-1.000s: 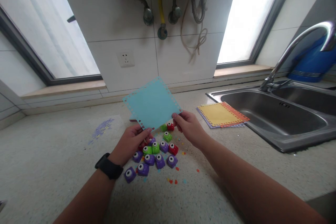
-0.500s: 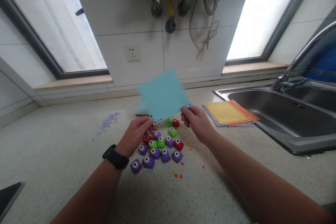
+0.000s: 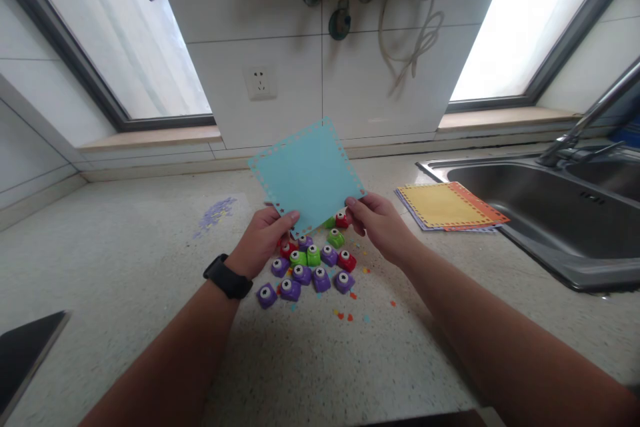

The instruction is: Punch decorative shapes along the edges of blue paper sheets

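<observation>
I hold a light blue square of paper (image 3: pixel 307 173) with punched holes along its edges, lifted above the counter. My left hand (image 3: pixel 261 240), with a black watch on the wrist, pinches its lower corner. My right hand (image 3: pixel 377 223) pinches its right corner. Below the paper lies a cluster of several small purple, green and red paper punches (image 3: pixel 313 270) on the speckled countertop (image 3: pixel 125 267). Tiny coloured paper bits (image 3: pixel 350 313) are scattered in front of the punches.
A stack of yellow, orange and purple punched sheets (image 3: pixel 450 205) lies beside the steel sink (image 3: pixel 550 213) at the right. Purple confetti (image 3: pixel 216 213) sits left of centre. A dark flat object (image 3: pixel 25 353) lies at the lower left. A wall socket (image 3: pixel 259 82) and hoses hang behind.
The view has shifted down and to the left, so the sink slid right and a dark object entered at lower left. Both hands keep hold of the blue paper, turned slightly.
</observation>
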The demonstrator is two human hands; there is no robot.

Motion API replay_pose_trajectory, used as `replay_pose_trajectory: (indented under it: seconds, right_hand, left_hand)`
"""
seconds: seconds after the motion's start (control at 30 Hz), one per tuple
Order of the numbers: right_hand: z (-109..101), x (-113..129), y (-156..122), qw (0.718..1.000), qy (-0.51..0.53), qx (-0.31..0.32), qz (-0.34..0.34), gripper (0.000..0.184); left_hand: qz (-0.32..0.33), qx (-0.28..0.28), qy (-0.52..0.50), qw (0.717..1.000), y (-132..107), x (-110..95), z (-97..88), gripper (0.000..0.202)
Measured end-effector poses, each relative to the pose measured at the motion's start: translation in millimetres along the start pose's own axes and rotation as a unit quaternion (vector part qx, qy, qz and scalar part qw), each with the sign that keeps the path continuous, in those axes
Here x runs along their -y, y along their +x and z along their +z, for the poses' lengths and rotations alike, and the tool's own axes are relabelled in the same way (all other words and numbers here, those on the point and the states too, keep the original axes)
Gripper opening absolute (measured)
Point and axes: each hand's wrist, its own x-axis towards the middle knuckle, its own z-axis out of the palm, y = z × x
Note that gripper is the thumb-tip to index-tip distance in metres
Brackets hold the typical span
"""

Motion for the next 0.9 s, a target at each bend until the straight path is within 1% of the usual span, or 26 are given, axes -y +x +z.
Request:
replay_pose_trajectory:
  seconds: [0.1,0.2,0.33,0.4,0.43,0.47,0.53,0.6,0.63,0.67,0.73,0.8,0.9]
  right_hand:
    - [-1,0,0,1.0,-0.029,-0.004,-0.005,0.032]
    - [-1,-2,0,0.997,-0.081,0.002,-0.013,0.033]
    - [-4,-5,1,0.984,-0.176,0.012,-0.032,0.03]
    - [-8,-2,0,0.968,-0.244,0.027,-0.049,0.028]
    - [-11,2,-1,0.956,-0.283,0.05,-0.056,0.029]
    - [-13,6,-2,0.941,-0.321,0.085,-0.062,0.03]
    - [-16,16,-6,0.903,-0.377,0.195,-0.063,0.031]
    - [-18,25,-10,0.863,-0.394,0.31,-0.062,0.03]
    - [-17,27,-12,0.845,-0.402,0.347,-0.065,0.033]
    - [-17,29,-13,0.829,-0.412,0.371,-0.069,0.036]
    - [-14,29,-15,0.809,-0.434,0.388,-0.077,0.035]
    - [-13,28,-15,0.8,-0.447,0.391,-0.08,0.029]
    - [-11,27,-15,0.795,-0.45,0.398,-0.083,0.026]
  left_hand:
    - [0.004,0.018,-0.001,1.0,-2,-2,0.7,0.037]
    - [0.026,0.024,0.039,0.999,-2,-5,2.3,0.032]
    - [0.042,0.001,0.125,0.991,0,-7,3.2,0.03]
    - [0.057,-0.019,0.158,0.986,1,-7,2.9,0.029]
    - [0.068,-0.031,0.169,0.983,2,-7,2.7,0.027]
    - [0.076,-0.043,0.175,0.981,3,-8,2.7,0.026]
    - [0.074,-0.068,0.167,0.981,3,-9,2.9,0.024]
    - [0.049,-0.088,0.14,0.985,3,-10,3.7,0.024]
    - [0.037,-0.095,0.126,0.987,3,-10,4.2,0.026]
    - [0.029,-0.101,0.117,0.988,3,-11,4.7,0.027]
    - [0.023,-0.107,0.107,0.988,2,-10,5.3,0.03]
    - [0.018,-0.11,0.1,0.989,3,-8,5.3,0.032]
    - [0.009,-0.11,0.09,0.99,4,-4,4.3,0.035]
